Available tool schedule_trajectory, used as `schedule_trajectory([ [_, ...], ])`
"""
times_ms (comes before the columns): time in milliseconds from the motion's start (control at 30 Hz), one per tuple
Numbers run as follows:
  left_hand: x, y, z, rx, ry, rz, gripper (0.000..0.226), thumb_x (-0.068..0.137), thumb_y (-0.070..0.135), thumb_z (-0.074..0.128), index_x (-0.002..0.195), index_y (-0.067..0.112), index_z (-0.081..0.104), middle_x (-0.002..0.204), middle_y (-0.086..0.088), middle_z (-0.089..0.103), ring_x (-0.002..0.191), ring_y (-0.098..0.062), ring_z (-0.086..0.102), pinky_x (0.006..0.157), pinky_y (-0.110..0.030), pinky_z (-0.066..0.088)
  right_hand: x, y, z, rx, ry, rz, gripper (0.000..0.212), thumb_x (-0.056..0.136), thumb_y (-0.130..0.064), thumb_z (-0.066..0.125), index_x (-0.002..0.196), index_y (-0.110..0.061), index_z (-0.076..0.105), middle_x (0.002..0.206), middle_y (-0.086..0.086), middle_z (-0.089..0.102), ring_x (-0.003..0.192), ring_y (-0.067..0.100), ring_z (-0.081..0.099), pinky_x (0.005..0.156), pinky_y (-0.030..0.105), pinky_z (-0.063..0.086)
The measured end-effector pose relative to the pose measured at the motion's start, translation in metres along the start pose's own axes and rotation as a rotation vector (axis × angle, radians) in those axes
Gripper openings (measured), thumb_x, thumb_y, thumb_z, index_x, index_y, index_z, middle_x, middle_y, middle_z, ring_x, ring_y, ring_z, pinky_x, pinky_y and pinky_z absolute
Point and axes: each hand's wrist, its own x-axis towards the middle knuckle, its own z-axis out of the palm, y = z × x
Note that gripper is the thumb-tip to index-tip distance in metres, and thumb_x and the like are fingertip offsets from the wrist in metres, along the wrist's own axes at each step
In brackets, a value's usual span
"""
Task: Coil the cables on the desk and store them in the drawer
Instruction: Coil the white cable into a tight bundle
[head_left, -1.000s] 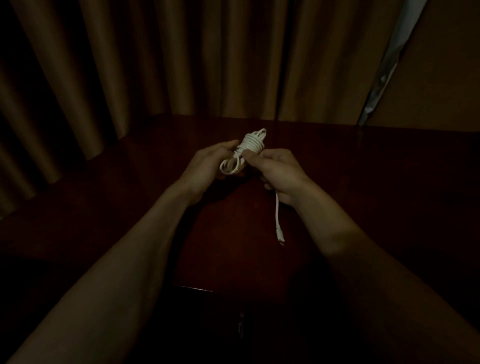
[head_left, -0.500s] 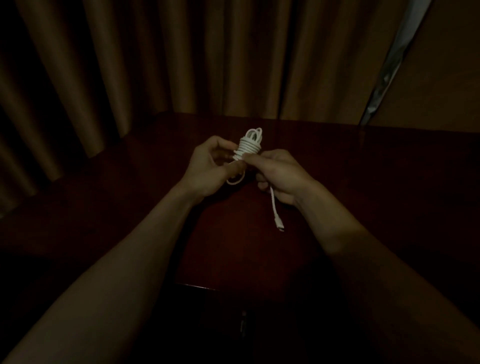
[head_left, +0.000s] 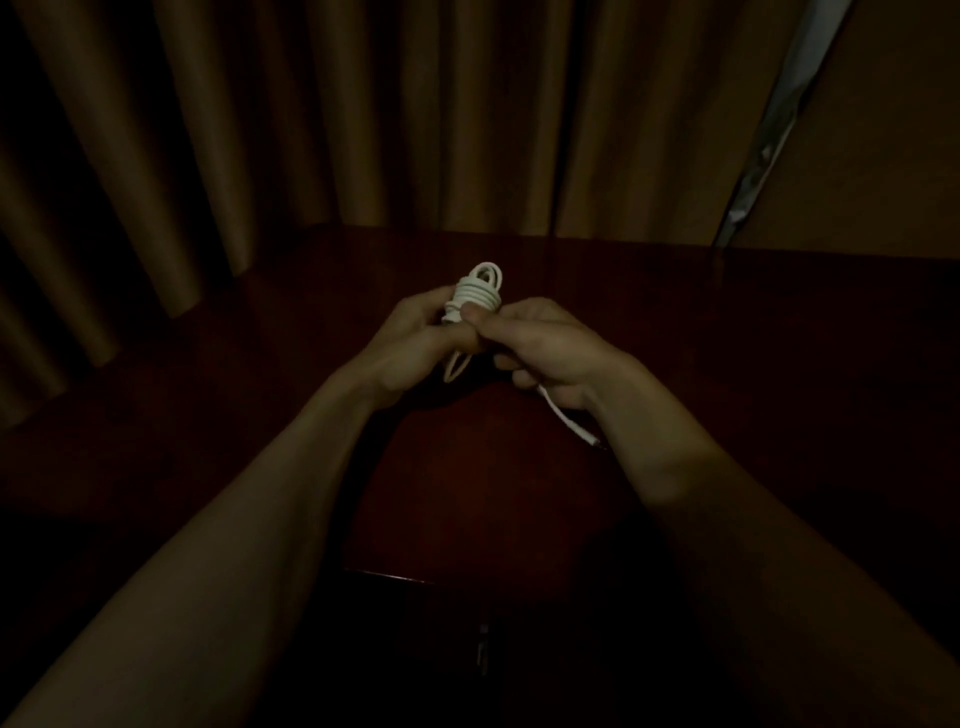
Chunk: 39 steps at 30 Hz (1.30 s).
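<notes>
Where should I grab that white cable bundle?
Probably around the wrapped middle of the white cable, pinching from both sides as the left hand and right hand do. The turns look tight there; the top loop and dangling tail would likely slip loose.

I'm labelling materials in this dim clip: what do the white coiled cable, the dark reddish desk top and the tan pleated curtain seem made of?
White coiled cable: likely smooth matte plastic or rubber jacket; it bends into tight round loops. Dark reddish desk top: probably varnished wood or veneer; faint glossy reflections. Tan pleated curtain: woven fabric, matte; hangs in soft vertical folds.
</notes>
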Motion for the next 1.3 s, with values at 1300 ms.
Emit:
schedule_trajectory([
  [1300, 0.010, 0.005, 0.018, -0.347, 0.730, -0.079, 0.038, 0.088, 0.022, 0.083, 0.098, 0.015, 0.047, 0.104, -0.009, 0.070, 0.092, -0.018, 0.077, 0.081, -0.043, 0.065, 0.006, 0.005, 0.020, 0.203, 0.402, -0.208, 0.020, 0.101, -0.004, 0.059, 0.118, -0.005, 0.069, 0.094, 0.005, 0.070, 0.067, 0.004, 0.062, 0.058, 0.017, 0.050],
])
